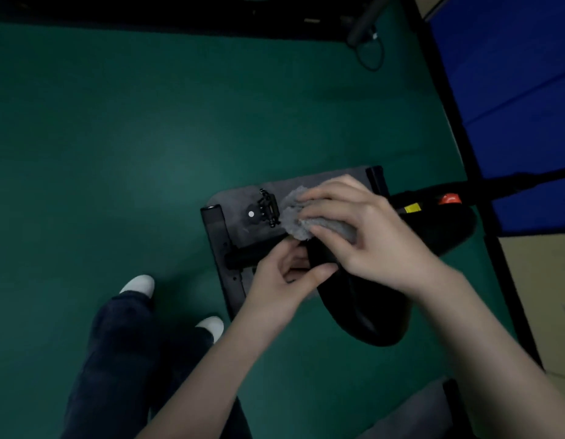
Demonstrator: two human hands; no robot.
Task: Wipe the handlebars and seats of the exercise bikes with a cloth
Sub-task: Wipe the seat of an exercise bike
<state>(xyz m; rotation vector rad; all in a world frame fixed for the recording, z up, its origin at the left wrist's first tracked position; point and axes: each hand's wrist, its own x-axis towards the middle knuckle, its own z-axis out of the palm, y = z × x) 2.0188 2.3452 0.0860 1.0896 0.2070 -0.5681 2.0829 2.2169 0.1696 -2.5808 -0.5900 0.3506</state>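
A black bike seat (366, 312) fills the middle right of the head view, its narrow nose pointing up and left. My right hand (366, 236) grips a grey cloth (295, 217) and holds it against the seat's nose. My left hand (287, 280) lies just below it, thumb and fingers curled round the edge of the seat's nose. Below the seat I see a black pedal (268, 208) and the bike's black base bar (222, 258) on a grey mat (322, 182). No handlebars are in view.
The floor (132, 147) is dark green. My legs and white shoes (141, 285) stand at lower left beside the base bar. A red knob (449, 199) and a yellow label (411, 208) sit on the black frame at right. Blue mats (512, 90) lie beyond.
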